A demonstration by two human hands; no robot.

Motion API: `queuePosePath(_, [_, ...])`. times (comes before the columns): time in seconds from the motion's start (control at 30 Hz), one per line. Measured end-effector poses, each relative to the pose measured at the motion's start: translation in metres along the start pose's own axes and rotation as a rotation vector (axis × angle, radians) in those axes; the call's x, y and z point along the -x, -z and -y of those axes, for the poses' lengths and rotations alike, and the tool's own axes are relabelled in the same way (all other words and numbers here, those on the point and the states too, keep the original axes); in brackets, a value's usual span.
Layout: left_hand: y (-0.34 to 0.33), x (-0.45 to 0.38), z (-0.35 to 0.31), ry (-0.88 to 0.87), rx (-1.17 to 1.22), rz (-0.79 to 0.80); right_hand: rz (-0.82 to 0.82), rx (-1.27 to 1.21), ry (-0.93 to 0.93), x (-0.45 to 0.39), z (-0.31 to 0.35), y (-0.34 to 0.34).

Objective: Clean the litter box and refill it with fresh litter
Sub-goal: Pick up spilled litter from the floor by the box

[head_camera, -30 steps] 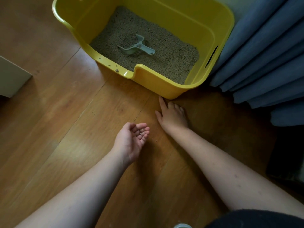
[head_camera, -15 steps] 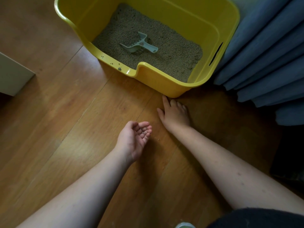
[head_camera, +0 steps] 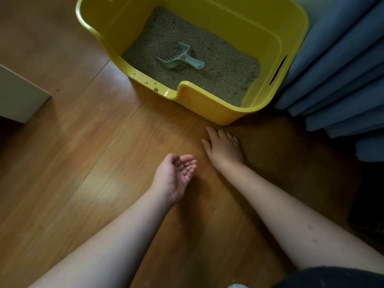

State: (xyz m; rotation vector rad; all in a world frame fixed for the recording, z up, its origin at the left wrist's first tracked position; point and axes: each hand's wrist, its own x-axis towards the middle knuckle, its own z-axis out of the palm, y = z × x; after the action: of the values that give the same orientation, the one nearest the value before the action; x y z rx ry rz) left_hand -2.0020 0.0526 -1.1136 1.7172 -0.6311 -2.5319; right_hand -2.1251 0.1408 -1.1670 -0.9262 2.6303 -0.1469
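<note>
A yellow litter box [head_camera: 209, 104] stands on the wooden floor, filled with grey-brown litter [head_camera: 224, 67]. A pale blue-grey scoop [head_camera: 179, 57] lies in the litter, handle pointing right. A few stray grains [head_camera: 145, 80] sit on the box's front rim. My left hand [head_camera: 174, 177] is cupped palm up just above the floor, with a few litter grains on its fingers. My right hand [head_camera: 225, 148] lies flat, palm down, on the floor close to the box's front corner. One loose grain [head_camera: 204, 178] lies on the floor between my hands.
Blue curtain folds [head_camera: 336, 80] hang at the right, touching the box. A white furniture corner [head_camera: 18, 96] stands at the left. A dark object [head_camera: 369, 194] sits at the right edge. Dark clothing [head_camera: 332, 277] shows at the bottom right.
The view has shifted slightly, so the box sits further right in the frame. My right hand has slid a little on the floor; my left hand stays cupped.
</note>
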Motion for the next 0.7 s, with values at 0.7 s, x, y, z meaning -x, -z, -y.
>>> queuePosePath(0.7, [0.005,-0.004,-0.01,-0.035,0.0,-0.001,0.053,-0.993,-0.335,0.023,0.003,0.025])
